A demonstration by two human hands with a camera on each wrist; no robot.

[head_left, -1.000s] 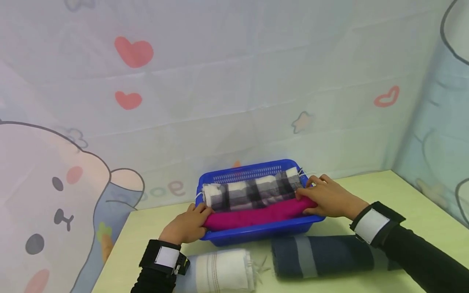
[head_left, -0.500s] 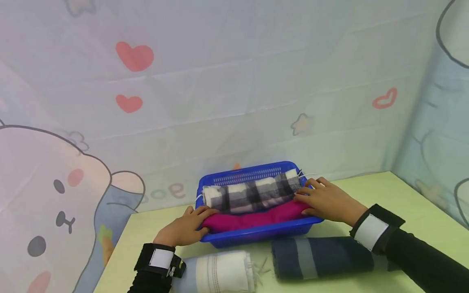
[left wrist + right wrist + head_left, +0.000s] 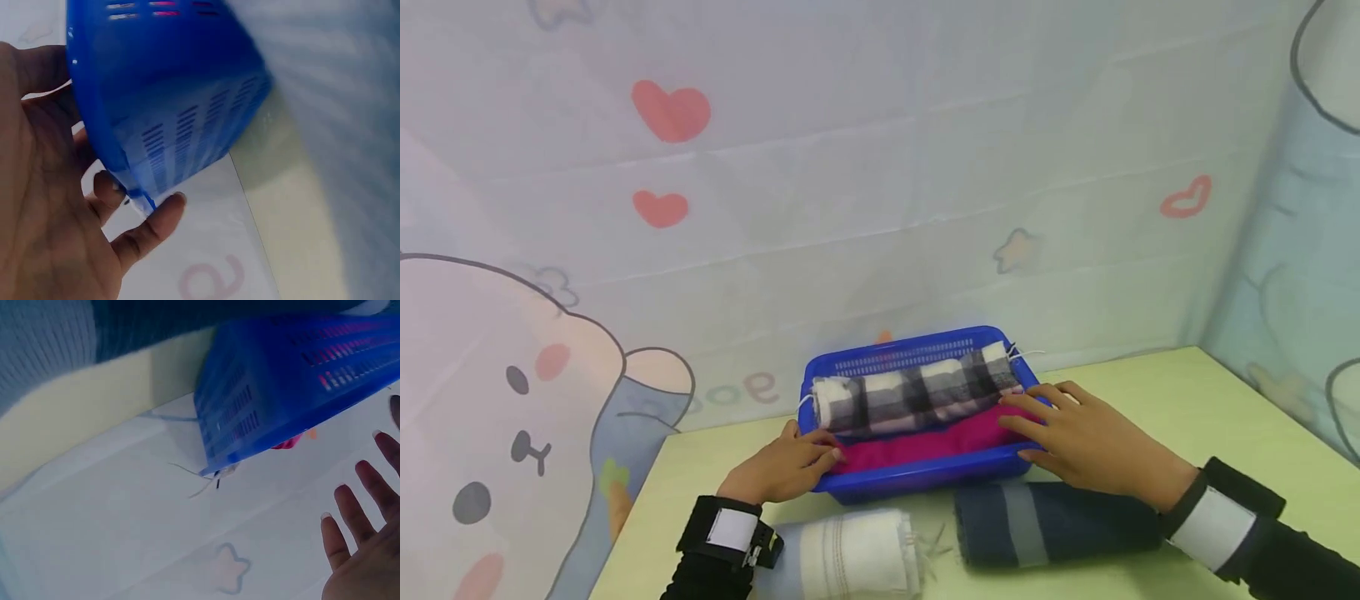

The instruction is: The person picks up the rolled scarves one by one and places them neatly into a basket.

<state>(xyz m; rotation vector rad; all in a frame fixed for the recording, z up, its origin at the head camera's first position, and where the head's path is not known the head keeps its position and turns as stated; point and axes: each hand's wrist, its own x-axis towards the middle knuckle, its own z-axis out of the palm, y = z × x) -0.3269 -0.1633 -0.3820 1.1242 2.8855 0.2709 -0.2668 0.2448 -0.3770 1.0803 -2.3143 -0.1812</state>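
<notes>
A blue plastic basket (image 3: 925, 479) with slotted sides stands at the table's back. Inside lie a rolled black, white and grey plaid scarf (image 3: 917, 392) with fringe ends and, in front of it, a magenta cloth roll (image 3: 917, 450). My left hand (image 3: 782, 467) rests at the basket's left end, its relaxed fingers over the rim and touching the magenta roll's end; in the left wrist view these fingers (image 3: 47, 65) pass behind the rim. My right hand (image 3: 1097, 446) is spread above the basket's right end. The right wrist view shows its fingers (image 3: 369, 487) apart from the rim.
On the yellow-green table (image 3: 1150, 383), a white and light-blue fringed roll (image 3: 850, 550) lies at front left. A dark blue roll with a grey stripe (image 3: 1075, 525) lies in front of the basket at right. A printed curtain (image 3: 850, 167) hangs behind.
My right hand has let go of the magenta roll and drawn back to the right with its fingers spread. My left hand's fingers have loosened at the roll's left end.
</notes>
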